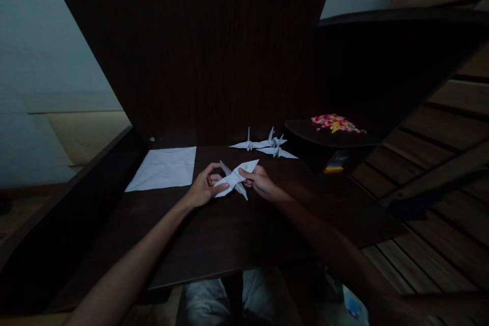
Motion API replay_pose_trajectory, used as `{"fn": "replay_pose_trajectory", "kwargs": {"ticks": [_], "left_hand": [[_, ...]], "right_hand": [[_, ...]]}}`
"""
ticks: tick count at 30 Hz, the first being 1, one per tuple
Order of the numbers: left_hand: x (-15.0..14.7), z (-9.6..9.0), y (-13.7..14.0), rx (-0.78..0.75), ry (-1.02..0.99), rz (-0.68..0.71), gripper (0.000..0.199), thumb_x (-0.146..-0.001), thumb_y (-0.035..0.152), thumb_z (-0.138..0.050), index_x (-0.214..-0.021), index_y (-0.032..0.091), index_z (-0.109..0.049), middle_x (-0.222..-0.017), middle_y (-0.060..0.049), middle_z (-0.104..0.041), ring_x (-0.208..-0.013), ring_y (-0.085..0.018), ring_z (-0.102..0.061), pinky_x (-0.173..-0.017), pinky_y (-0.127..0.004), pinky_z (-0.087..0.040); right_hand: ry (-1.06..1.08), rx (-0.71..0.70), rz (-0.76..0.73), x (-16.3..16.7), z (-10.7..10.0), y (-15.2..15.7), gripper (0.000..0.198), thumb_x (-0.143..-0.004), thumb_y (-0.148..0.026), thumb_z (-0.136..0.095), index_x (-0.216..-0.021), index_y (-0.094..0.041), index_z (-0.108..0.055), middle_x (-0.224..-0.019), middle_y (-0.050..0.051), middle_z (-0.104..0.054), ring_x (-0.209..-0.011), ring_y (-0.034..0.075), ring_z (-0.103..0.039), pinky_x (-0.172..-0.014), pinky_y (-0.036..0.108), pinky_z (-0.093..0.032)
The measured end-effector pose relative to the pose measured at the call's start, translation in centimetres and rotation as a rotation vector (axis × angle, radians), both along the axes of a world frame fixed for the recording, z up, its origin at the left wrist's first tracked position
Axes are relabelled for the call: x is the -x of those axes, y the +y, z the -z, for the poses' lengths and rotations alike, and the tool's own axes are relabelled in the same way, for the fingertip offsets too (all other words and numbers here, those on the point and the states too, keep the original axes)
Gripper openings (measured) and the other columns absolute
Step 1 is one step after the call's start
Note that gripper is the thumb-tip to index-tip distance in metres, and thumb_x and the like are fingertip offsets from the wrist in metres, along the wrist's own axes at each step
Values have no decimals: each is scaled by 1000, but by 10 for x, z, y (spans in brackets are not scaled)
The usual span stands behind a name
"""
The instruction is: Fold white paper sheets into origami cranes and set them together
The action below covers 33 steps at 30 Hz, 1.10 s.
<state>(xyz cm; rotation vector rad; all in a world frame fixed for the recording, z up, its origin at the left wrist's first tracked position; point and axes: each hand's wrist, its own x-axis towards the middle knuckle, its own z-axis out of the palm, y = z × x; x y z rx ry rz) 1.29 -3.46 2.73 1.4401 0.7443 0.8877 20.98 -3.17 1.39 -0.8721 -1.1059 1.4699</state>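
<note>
A white origami crane (pixel 234 178) with spread, pointed flaps is held between my two hands, just above the dark desk. My left hand (pixel 204 186) pinches its left flap, thumb on top and fingers curled beneath. On the opposite side my right hand (pixel 260 182) grips the right flap, with the thumb lying over the paper. Behind them, several finished paper cranes (pixel 275 152) stand close together near the back panel. To the left lies a flat, creased white sheet of paper (pixel 164 169).
A dark desk (pixel 214 234) has a raised left side wall (pixel 76 204) and a tall back panel (pixel 198 51). At the right, a rounded shelf (pixel 305 132) bears a pile of small pink, red and yellow pieces (pixel 336 123). Wooden slats (pixel 446 132) stand beyond.
</note>
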Motion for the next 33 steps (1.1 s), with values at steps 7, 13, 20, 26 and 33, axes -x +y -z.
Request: {"fn": "replay_pose_trajectory", "kwargs": {"ticks": [7,13,20,26,33], "left_hand": [[-2,2,0,3,-7,-50,61,-65,33,-77,-113,18,-44,-68,3,-58,-54,-9,-55,-48,-17,-37],[0,3,4,5,16,-32,65,-64,32,-77,-117,18,-43,-69,2,-61,-54,-10,-55,-48,-17,-37],[0,3,3,6,15,-48,64,-63,34,-77,-116,18,-44,-68,2,-60,-53,-9,-54,-48,-18,-36],[1,1,2,3,27,-34,64,-64,33,-77,-116,18,-43,-67,4,-58,-53,-9,-53,-48,-18,-36],[2,2,2,50,17,9,62,-64,34,-77,-115,17,-45,-70,2,-61,-51,-7,-51,-47,-17,-35]], "right_hand": [[7,18,69,3,5,2,31,-62,-37,-76,-66,-14,-57,-51,-4,-49,-39,4,-36,-36,19,-23],[6,18,58,3,5,4,30,-62,-36,-76,-64,-14,-57,-47,-6,-47,-37,3,-33,-35,18,-23],[-7,31,90,3,0,0,30,-61,-36,-76,-65,-13,-57,-47,-6,-47,-36,3,-35,-33,17,-27],[-21,21,70,3,0,0,29,-62,-36,-76,-64,-13,-58,-47,-5,-48,-36,3,-35,-32,16,-28],[-59,36,94,4,0,-2,31,-61,-38,-76,-71,-12,-62,-55,-2,-57,-37,4,-41,-32,17,-30]]}}
